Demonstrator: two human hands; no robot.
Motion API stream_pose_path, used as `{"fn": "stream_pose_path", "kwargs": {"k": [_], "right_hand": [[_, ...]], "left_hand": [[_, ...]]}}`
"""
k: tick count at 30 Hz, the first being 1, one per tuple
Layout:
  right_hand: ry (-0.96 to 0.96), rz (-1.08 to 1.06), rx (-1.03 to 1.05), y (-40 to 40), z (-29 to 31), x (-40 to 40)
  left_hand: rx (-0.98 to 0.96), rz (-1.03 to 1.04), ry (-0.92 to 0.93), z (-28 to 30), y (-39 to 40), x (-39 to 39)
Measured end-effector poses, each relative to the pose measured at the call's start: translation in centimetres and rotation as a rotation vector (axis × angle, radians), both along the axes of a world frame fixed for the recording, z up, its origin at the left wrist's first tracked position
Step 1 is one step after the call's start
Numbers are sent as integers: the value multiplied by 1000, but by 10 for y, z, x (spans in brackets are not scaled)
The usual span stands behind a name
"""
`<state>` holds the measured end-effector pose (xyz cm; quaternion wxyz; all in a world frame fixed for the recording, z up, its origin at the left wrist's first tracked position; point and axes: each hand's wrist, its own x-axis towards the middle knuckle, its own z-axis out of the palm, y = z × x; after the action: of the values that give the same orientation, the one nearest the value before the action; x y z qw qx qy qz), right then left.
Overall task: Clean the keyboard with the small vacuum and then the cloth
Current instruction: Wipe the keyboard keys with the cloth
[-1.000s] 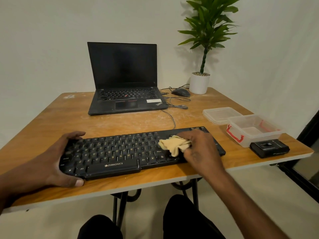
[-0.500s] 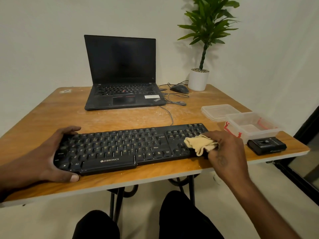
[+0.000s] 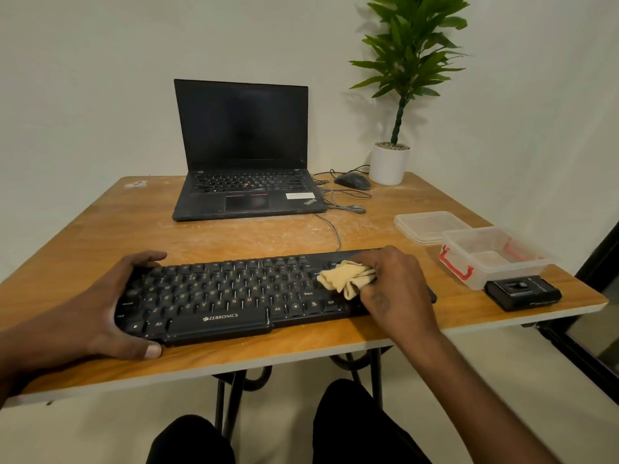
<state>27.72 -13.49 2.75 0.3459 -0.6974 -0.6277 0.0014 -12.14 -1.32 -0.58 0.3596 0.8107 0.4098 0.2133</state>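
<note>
I've got the R hand (image 3: 395, 289) pinching a bunched beige cloth (image 3: 345, 277) against the keys at the right end of the black plastic full-size keyboard (image 3: 234, 296), near edge of the wooden table (image 3: 100, 229). L hand (image 3: 100, 309) grips the kbd's left end, prob. to stop sliding. Wipe step, I'd say.

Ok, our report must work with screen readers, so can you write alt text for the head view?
A right hand wipes a black keyboard with a yellow cloth while the left hand steadies it on a wooden table. Behind sit a laptop and potted plant.
</note>
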Motion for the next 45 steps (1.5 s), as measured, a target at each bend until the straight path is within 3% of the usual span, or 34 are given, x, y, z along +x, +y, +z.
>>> {"fn": "stream_pose_path", "kwargs": {"k": [4, 10, 20, 26, 34, 42, 45], "right_hand": [[50, 49, -66, 3, 9, 8], [51, -254, 8, 6, 14, 36], [20, 78, -74, 47, 12, 2], [36, -131, -82, 51, 14, 36], [8, 174, -42, 66, 8, -26], [34, -11, -66, 59, 15, 14], [51, 68, -71, 64, 13, -7]], "left_hand": [[105, -19, -8, 5, -9, 12], [147, -24, 18, 10, -16, 16], [-10, 17, 16, -1, -1, -1], [-38, 24, 7, -1, -2, 0], [-49, 10, 10, 3, -6, 1], [-65, 21, 26, 6, -10, 2], [-54, 15, 43, 7, -10, 2]]}}
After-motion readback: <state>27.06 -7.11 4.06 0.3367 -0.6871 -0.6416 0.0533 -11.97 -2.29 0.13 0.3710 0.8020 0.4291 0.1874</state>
